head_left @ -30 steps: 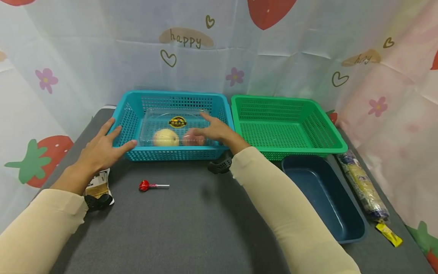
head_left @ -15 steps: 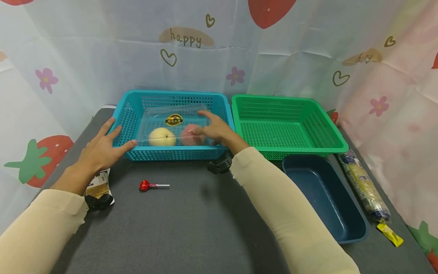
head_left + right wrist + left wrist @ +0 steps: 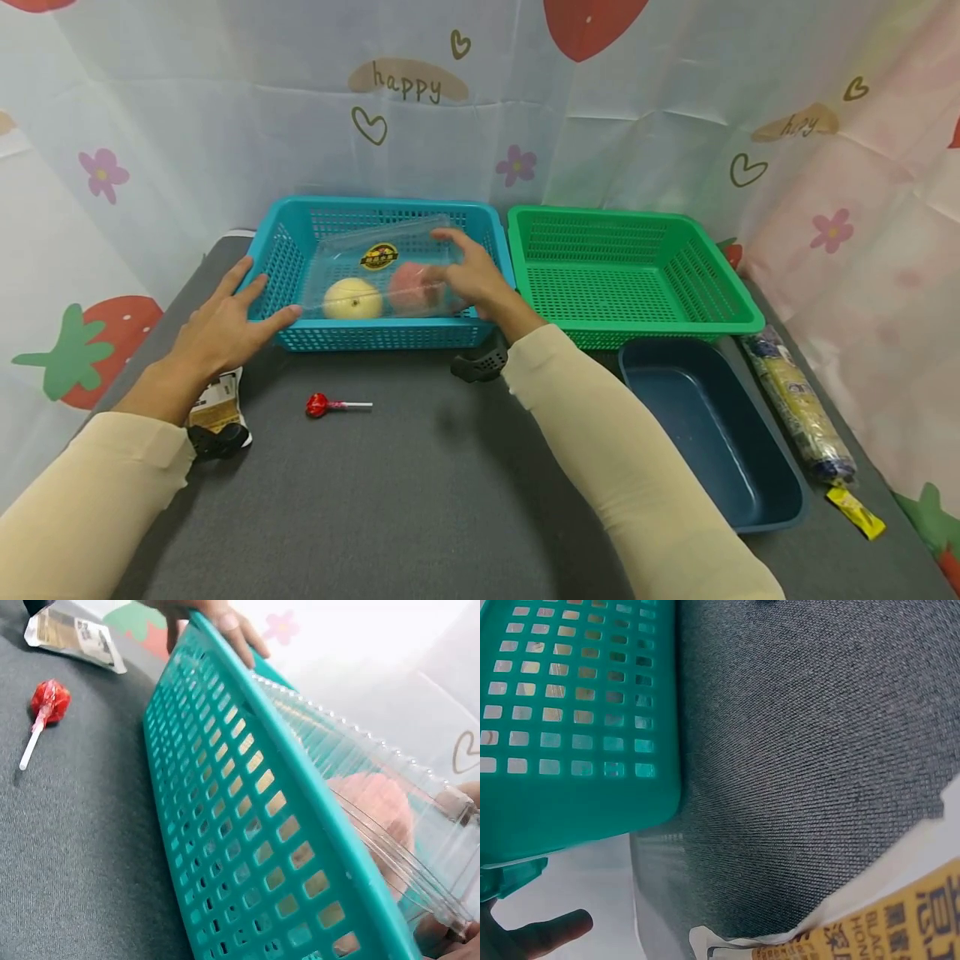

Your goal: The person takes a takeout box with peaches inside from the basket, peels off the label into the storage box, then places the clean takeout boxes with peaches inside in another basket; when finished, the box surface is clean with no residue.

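Note:
In the head view, my right hand (image 3: pixel 477 275) grips the right end of a clear plastic fruit box (image 3: pixel 341 254), which has a black and gold sticker. The box is tilted, its right end higher, inside the blue mesh basket (image 3: pixel 367 337). A pale yellow round fruit (image 3: pixel 352 298) and a pink one (image 3: pixel 409 287) show through the plastic. My left hand (image 3: pixel 221 329) rests with spread fingers on the basket's left front corner. In the right wrist view, the box (image 3: pixel 450 840) slants behind the basket wall (image 3: pixel 217 795); part of the right hand is cut off there.
A red lollipop (image 3: pixel 318 406) lies on the grey table. Beneath my left wrist is a gold and white packet (image 3: pixel 217 404). To the right are a green basket (image 3: pixel 633 329), a dark blue tub (image 3: pixel 712 433), a long clear-wrapped package (image 3: pixel 798 404) and a small yellow packet (image 3: pixel 855 512).
The right end of the fruit box has risen with my right hand, and the box has tilted. Both fruits have shifted slightly left. My left hand has stayed at the basket corner.

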The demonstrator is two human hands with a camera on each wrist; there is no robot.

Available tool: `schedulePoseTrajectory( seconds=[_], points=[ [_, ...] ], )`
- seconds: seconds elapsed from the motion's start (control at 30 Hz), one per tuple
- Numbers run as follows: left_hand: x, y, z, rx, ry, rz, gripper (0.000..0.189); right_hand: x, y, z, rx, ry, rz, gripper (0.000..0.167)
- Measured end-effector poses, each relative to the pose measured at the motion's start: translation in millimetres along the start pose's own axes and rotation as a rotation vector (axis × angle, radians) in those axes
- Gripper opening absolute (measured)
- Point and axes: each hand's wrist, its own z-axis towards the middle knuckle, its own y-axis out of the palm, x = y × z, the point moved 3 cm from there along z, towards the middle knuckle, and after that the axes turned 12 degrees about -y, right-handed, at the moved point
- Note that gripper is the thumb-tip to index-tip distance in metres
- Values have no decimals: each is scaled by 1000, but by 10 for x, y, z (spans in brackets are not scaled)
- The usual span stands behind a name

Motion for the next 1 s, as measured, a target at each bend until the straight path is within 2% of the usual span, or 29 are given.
schedulePoseTrajectory(
  seconds=[0.53, 1.0],
  points=[
    [5, -14, 5, -9, 5, -1, 92, -198, -207, -64, 104, -16, 168, 55],
    [15, -27, -8, -18, 8, 5, 92, -384, -391, -226, 114, -14, 271, 55]
  ],
)
